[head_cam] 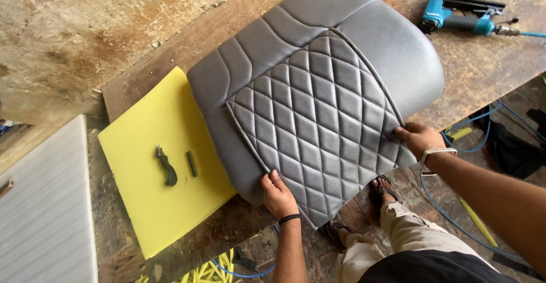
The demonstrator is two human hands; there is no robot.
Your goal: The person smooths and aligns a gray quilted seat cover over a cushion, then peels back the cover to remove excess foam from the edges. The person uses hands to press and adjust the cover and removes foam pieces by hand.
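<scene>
While the left hand (278, 195) pinches the grey quilted leather seat cover's (318, 101) near edge, the right hand (420, 138) grips its side — both closed on it, over the wooden workbench (483, 67).

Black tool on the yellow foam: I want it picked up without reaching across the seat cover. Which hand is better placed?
Left hand, probably: it grips the cover nearest the tool; the right hand is across the cover.

worn wooden workbench (483, 67), stained and scratched. rough mottled concrete floor (62, 27) beyond it. white ribbed panel (45, 215) at left. blue hoses (455, 215) trail over dirty floor below. even daylight.
</scene>
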